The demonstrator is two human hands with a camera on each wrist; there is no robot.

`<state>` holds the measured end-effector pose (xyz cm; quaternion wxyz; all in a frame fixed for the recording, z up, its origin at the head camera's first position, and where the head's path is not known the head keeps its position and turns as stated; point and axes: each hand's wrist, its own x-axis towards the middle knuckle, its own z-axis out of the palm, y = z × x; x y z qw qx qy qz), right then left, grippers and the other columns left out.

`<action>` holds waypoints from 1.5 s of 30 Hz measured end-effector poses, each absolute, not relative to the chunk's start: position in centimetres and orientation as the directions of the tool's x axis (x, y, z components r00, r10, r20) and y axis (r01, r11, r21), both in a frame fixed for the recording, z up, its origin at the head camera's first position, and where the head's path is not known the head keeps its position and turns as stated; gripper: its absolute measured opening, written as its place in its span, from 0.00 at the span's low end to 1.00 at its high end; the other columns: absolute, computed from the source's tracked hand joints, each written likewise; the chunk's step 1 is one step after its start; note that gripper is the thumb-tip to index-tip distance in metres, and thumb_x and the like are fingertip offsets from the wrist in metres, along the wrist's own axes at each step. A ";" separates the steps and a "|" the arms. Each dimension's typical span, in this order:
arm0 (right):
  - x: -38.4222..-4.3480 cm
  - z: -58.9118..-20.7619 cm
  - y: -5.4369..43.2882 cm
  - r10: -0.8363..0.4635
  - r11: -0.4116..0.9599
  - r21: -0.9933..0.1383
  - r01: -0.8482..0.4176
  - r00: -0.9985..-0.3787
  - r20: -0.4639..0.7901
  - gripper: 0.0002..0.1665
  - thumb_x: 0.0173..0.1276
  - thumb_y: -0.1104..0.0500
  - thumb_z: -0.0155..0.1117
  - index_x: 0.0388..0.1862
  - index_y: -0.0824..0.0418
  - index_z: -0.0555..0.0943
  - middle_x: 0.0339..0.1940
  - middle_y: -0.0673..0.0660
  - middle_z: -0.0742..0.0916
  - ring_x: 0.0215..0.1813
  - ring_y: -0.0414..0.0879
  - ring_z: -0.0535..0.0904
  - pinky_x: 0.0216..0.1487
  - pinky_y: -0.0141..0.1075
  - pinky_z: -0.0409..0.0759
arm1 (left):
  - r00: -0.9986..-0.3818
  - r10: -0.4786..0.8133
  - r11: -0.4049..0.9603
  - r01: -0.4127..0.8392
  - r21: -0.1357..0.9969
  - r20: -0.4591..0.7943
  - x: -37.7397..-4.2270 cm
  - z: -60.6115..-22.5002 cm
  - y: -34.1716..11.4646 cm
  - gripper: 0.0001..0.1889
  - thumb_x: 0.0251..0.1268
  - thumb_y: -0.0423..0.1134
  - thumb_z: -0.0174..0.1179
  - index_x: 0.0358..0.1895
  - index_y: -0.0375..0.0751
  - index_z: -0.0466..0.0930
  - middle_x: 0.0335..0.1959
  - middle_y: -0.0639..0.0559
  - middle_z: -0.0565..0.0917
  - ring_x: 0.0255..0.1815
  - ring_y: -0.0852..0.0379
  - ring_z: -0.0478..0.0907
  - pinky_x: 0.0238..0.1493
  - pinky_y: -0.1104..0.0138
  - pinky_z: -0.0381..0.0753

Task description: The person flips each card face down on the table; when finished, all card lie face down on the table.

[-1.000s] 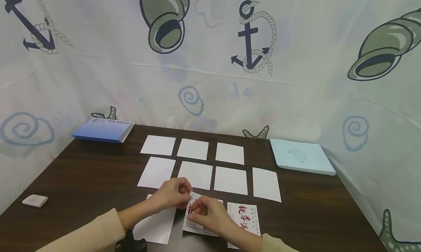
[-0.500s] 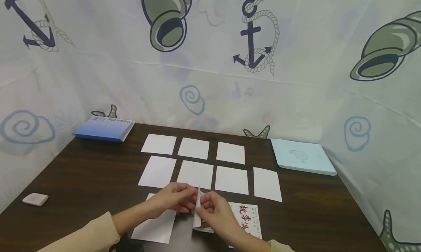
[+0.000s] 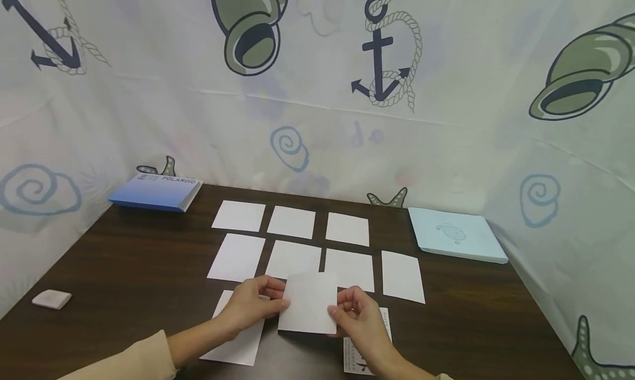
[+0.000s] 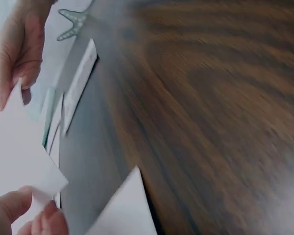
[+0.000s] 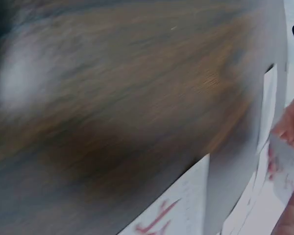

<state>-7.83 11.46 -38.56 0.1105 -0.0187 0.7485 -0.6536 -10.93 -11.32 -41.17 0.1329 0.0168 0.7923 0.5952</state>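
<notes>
Between both hands a card (image 3: 308, 304) is held above the table, its blank white side up in the head view. My left hand (image 3: 255, 304) pinches its left edge, thumb on top. The right hand (image 3: 361, 318) pinches the opposite edge. Red characters show on the underside of the held card (image 5: 283, 169) in the right wrist view. Partly beneath the right forearm lies a printed card (image 3: 358, 358), its print face up. A blank card (image 3: 238, 336) lies under the left hand and wrist.
Blank white cards (image 3: 294, 258) lie in rows beyond the hands. A blue POLAROID booklet (image 3: 155, 193) sits at the back left, a pale blue booklet (image 3: 455, 236) at the back right. A white eraser-like block (image 3: 52, 299) lies at the left. A patterned curtain (image 3: 322, 93) borders the dark table.
The held card showed its printed side a second ago, then stood on edge, and now its blank side faces up. The right hand has moved right to the card's other edge.
</notes>
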 end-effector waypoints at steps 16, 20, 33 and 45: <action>-8.5 -41.4 12.9 -0.334 0.375 -0.923 0.091 -0.915 -0.226 0.11 0.56 0.69 0.67 0.29 0.68 0.71 0.15 0.55 0.81 0.14 0.38 0.77 0.17 0.33 0.78 | -0.934 0.352 0.617 0.279 0.736 0.060 -10.6 -41.8 -11.4 0.15 0.42 0.31 0.71 0.32 0.40 0.74 0.21 0.59 0.76 0.20 0.68 0.68 0.20 0.73 0.69; -8.6 -41.4 13.1 -0.364 0.454 -0.891 0.027 -0.907 -0.213 0.11 0.55 0.69 0.67 0.27 0.66 0.71 0.13 0.54 0.81 0.11 0.38 0.77 0.14 0.33 0.76 | -0.916 0.396 0.626 0.317 0.712 0.060 -10.7 -41.7 -11.4 0.15 0.42 0.30 0.71 0.32 0.38 0.73 0.20 0.59 0.75 0.20 0.68 0.67 0.20 0.73 0.68; -9.4 -41.2 13.5 -0.399 0.687 -0.688 -0.235 -0.913 -0.087 0.17 0.52 0.60 0.73 0.17 0.57 0.71 0.10 0.43 0.74 0.10 0.30 0.64 0.12 0.23 0.60 | -0.870 0.493 0.650 0.376 0.660 0.010 -11.6 -41.0 -11.2 0.16 0.42 0.32 0.72 0.30 0.38 0.71 0.16 0.58 0.75 0.15 0.67 0.69 0.18 0.72 0.67; -11.1 -40.6 20.7 -0.170 0.627 -0.774 -0.082 -0.985 -0.034 0.11 0.56 0.64 0.69 0.37 0.65 0.78 0.21 0.51 0.76 0.19 0.38 0.72 0.19 0.29 0.75 | -0.860 0.502 0.618 0.277 0.736 -0.097 -12.5 -40.6 -11.0 0.14 0.48 0.33 0.70 0.31 0.36 0.72 0.16 0.56 0.75 0.14 0.63 0.74 0.15 0.72 0.71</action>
